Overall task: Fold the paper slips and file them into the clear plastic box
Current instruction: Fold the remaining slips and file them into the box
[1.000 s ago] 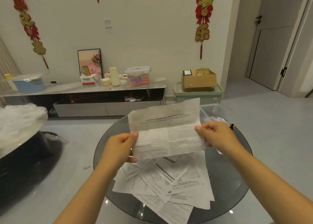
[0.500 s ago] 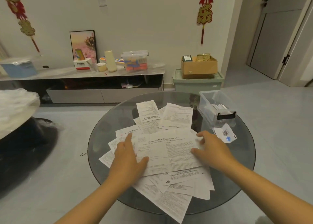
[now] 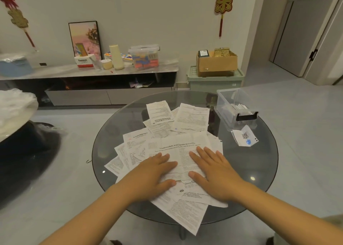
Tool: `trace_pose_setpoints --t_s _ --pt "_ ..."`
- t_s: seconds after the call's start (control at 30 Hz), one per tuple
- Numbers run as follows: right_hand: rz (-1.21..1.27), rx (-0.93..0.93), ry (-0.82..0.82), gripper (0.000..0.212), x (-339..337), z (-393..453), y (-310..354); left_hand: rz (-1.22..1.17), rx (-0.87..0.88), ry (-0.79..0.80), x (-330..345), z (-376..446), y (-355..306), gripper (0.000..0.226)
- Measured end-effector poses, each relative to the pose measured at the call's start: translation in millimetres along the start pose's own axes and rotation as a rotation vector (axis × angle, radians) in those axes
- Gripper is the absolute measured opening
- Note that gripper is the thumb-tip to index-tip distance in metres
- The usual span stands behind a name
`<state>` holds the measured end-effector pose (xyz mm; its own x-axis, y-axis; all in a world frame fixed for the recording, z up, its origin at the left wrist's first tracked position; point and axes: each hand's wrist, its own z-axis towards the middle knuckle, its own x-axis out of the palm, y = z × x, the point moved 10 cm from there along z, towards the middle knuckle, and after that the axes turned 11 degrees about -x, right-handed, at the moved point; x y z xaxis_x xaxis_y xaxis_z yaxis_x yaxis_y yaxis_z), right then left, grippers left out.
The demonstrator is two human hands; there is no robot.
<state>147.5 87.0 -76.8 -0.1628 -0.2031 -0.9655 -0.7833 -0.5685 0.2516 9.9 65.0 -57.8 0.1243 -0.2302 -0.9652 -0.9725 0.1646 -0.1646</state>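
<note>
The top paper slip (image 3: 178, 148), a leaflet with an English headline, lies flat on the heap of other slips (image 3: 161, 122) near the middle of the round glass table (image 3: 111, 133). Its long axis runs from left to right in front of the person, and the headline runs the same way along its far edge. An old crease seems to go from the far edge to the near edge, about through the middle of the sheet.

Both hands lie on the near half of this slip. The left hand (image 3: 154, 172) presses left of the crease and the right hand (image 3: 213, 170) presses right of it, with a narrow strip of paper free between them. Neither hand makes a grip: the fingers are straight and flat on the paper, palms down, and hold nothing.

In my judgement, the coming fold turns on this crease. Each hand is equally near to its own half, so either one could lift its short edge and bring it over to the other side.

The clear plastic box (image 3: 232, 103) stands at the far right of the table, well apart from the slip, and already holds some folded slips. The right hand is the nearer one to it.
</note>
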Motion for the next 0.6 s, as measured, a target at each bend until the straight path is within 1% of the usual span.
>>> trace_pose_setpoints --t_s 0.1,0.13,0.2,0.3,0.4,0.47,0.53,0.6 --pt "0.073 0.01 -0.112 0.064 -15 -2 5 0.004 0.034 -0.065 -19 -6 -8 0.04" --pt "0.078 -0.016 -0.168 0.06 -23 -4 10 0.026 0.064 -0.094 -25 -7 -15 0.035" --pt "0.077 -0.092 -0.248 0.056 -37 -8 26 0.067 0.102 -0.161 -35 -10 -27 0.033" --pt "0.082 -0.129 -0.274 0.033 -46 -16 43 0.063 0.102 -0.239 -41 -12 -43 0.033" --pt "0.051 -0.05 -0.31 0.023 -53 -22 36 0.014 0.123 -0.296 -48 -14 -61 0.034" --pt "0.126 0.044 -0.325 0.019 -56 -27 18 -0.097 0.128 -0.313 -56 -14 -64 0.031" --pt "0.212 0.135 -0.304 0.014 -54 -30 -1 -0.209 0.127 -0.326 -65 -12 -57 0.042" --pt "0.327 0.213 -0.273 0.014 -50 -33 -19 -0.303 0.093 -0.356 -75 -9 -43 0.056"
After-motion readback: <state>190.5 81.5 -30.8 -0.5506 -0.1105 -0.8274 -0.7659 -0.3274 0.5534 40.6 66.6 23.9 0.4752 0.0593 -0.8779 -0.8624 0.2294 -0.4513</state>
